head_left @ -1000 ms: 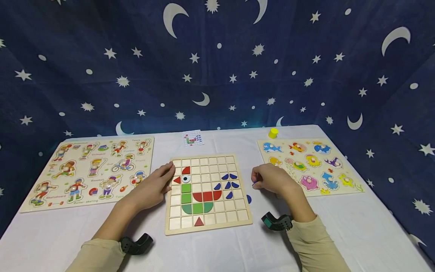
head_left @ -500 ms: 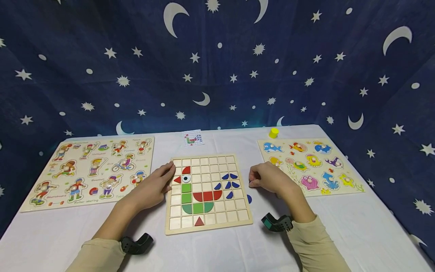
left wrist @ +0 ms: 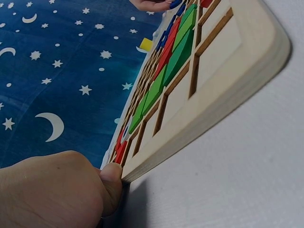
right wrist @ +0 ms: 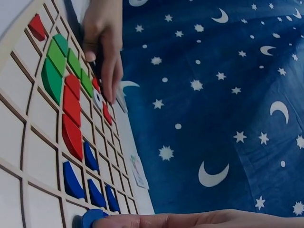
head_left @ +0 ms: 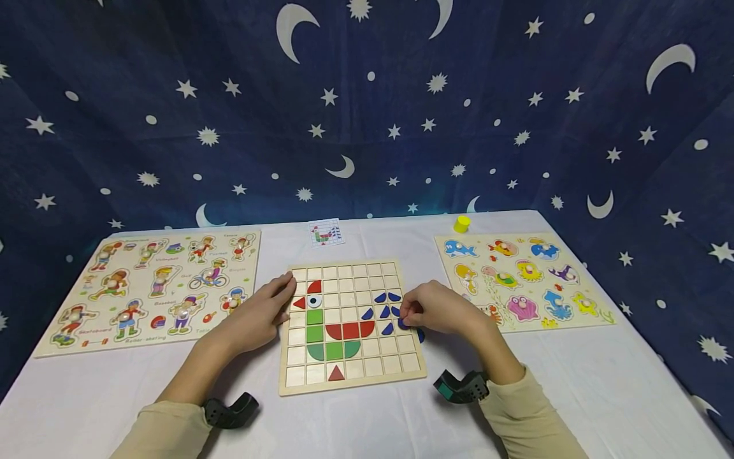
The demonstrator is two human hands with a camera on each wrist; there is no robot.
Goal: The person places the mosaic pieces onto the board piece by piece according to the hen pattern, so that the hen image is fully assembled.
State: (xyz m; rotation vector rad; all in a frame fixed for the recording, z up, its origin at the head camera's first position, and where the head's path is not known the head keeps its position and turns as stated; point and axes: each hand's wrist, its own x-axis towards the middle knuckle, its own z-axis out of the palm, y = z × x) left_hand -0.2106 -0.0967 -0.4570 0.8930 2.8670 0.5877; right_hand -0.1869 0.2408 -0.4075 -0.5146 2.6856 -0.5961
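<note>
My left hand (head_left: 259,320) rests against the left edge of a wooden grid board (head_left: 352,390), fingers fairly straight near its upper corner. In the left wrist view its thumb touches the board's rim. Over the board's right side, my right hand (head_left: 438,309) pinches a blue half-round puzzle piece (head_left: 404,324), also seen at the fingertip in the right wrist view. Red, green and blue pieces and an eye tile (head_left: 314,301) form a bird shape in the grid. Another blue piece (head_left: 421,335) lies beside the board's right edge, partly hidden by the right hand.
A small pattern card (head_left: 326,233) lies behind the board. To the left is a sports peg puzzle (head_left: 166,287), to the right a sea-animal peg puzzle (head_left: 522,308). A yellow cylinder (head_left: 461,224) stands near the table's back edge. A starry curtain hangs behind.
My right hand has moved left from beside the board to over its right columns, carrying the blue piece. The left hand and the board have stayed in place.
</note>
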